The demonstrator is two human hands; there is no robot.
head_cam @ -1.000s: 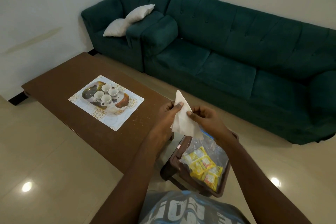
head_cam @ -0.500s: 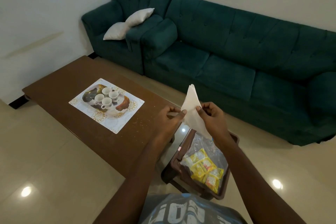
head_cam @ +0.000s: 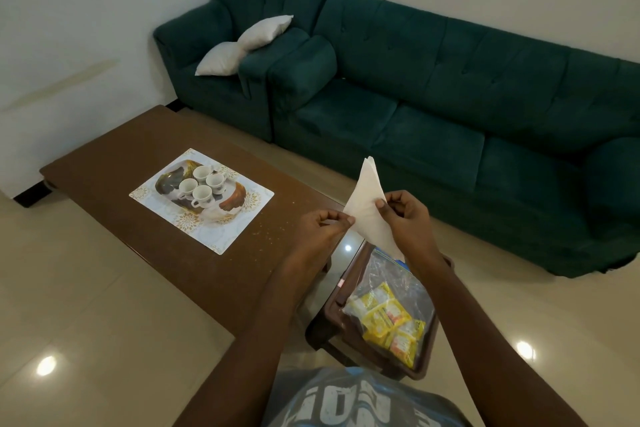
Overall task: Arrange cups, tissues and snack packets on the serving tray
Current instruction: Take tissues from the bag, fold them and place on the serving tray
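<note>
— What's hard to see?
— The snack packets [head_cam: 389,317] sit bagged in a brown bin [head_cam: 332,314] off the table's [head_cam: 114,156] near corner; the count is unclear.
— And the rest?
— Four cups [head_cam: 200,186] cluster on the tray [head_cam: 221,215], mid-table. One folded tissue [head_cam: 367,208] is pinched by left hand [head_cam: 320,230] and right hand [head_cam: 407,217], above the bin.
</note>
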